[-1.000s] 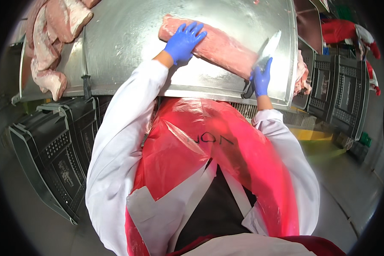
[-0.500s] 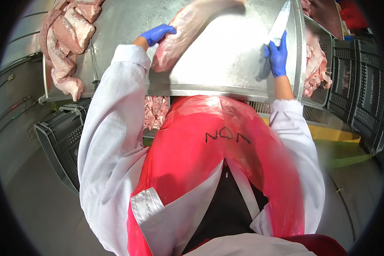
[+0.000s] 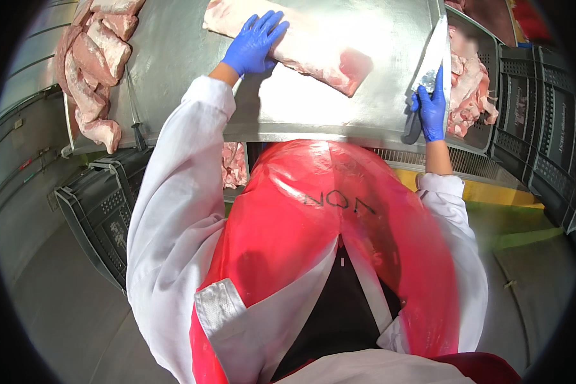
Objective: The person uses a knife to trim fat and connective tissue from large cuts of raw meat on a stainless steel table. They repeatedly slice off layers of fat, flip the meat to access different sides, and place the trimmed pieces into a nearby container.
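Note:
A long pale slab of meat (image 3: 317, 48) lies slantwise across the steel table (image 3: 173, 83), its reddish cut end toward the right. My left hand (image 3: 256, 45), in a blue glove, rests flat on the slab's left part with the fingers stretched out. In my right hand (image 3: 432, 109), also gloved in blue, is a knife (image 3: 431, 59). Its blade points away from me along the table's right edge, apart from the meat. The glove hides most of the handle.
Several cuts of meat (image 3: 96, 64) are heaped at the table's left. Beside them lies a thin rod with a dark handle (image 3: 139, 136). Meat trimmings (image 3: 468, 89) fill a container on the right, near dark crates (image 3: 531, 121). Another crate (image 3: 102, 211) stands lower left; more trimmings (image 3: 233, 163) show below the table.
The slab has swung round, its near end now toward the right. My left hand has gone from gripping its end to lying on it. The knife has shifted right and nearer.

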`<action>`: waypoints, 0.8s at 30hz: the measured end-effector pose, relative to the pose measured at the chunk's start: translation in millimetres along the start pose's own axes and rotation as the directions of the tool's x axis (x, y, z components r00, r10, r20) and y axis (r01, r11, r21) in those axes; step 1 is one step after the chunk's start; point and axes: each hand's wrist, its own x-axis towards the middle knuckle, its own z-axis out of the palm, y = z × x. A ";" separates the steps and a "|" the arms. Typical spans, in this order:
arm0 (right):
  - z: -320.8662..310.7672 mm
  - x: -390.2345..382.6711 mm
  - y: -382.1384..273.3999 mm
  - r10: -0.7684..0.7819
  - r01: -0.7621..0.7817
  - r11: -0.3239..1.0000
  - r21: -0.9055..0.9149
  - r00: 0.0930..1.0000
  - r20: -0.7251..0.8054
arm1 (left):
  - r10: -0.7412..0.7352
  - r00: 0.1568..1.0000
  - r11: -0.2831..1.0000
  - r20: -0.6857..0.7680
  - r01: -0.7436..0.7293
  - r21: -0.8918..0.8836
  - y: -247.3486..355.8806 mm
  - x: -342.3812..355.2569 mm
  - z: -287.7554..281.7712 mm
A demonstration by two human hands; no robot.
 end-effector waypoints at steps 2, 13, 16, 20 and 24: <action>6.2 0.8 0.3 0.014 -0.014 1.000 0.005 0.999 0.053 | -0.043 0.997 0.999 0.071 0.044 -0.006 -7.4 22.9 4.9; 72.8 -3.5 8.2 -0.029 0.033 0.999 -0.025 0.990 0.140 | -0.265 0.929 0.943 0.257 0.306 -0.133 8.4 47.2 2.9; 103.8 19.8 -3.1 -0.049 0.061 0.992 -0.115 0.993 0.110 | -0.320 0.898 0.915 0.302 0.376 -0.146 13.0 44.9 0.5; 125.1 37.8 -19.3 -0.003 0.003 0.969 -0.246 1.000 -0.002 | -0.366 0.854 0.887 0.369 0.440 -0.140 31.7 53.3 -10.8; 123.5 -29.8 -13.1 0.164 -0.130 0.950 -0.286 0.981 0.102 | -0.425 0.836 0.867 0.347 0.486 -0.109 33.3 44.8 -2.2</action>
